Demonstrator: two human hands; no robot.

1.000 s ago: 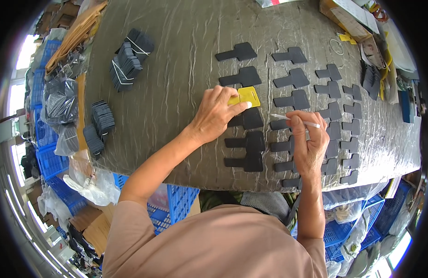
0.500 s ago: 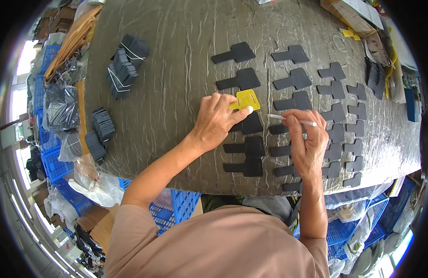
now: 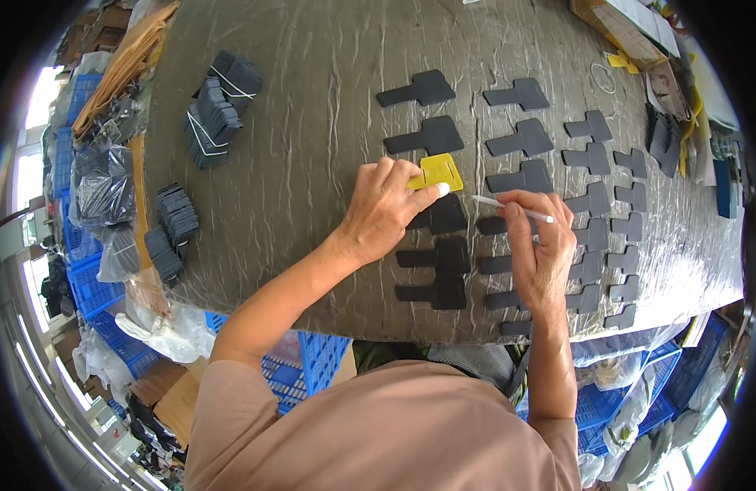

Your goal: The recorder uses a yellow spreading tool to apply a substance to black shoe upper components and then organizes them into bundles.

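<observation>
My left hand pinches a yellow flat template with slots in it, with the thumb on its near edge. Something white covers the tip of that thumb. The template lies over or against a black T-shaped flat piece, partly hidden by the hand. In my right hand is a slim white pen, its tip pointing left toward the template and apart from it. More black pieces lie in columns around both hands, such as one black piece just beyond the pen. Some are partly hidden under my right hand.
Banded stacks of black pieces and loose stacks stand on the left of the plastic-covered table. A cardboard box and a black bundle sit at the right edge. Blue crates stand below the front edge.
The pen tip has come slightly nearer the template, the pen tilting a little. My left hand keeps its hold on the template. The whole view has shifted slightly.
</observation>
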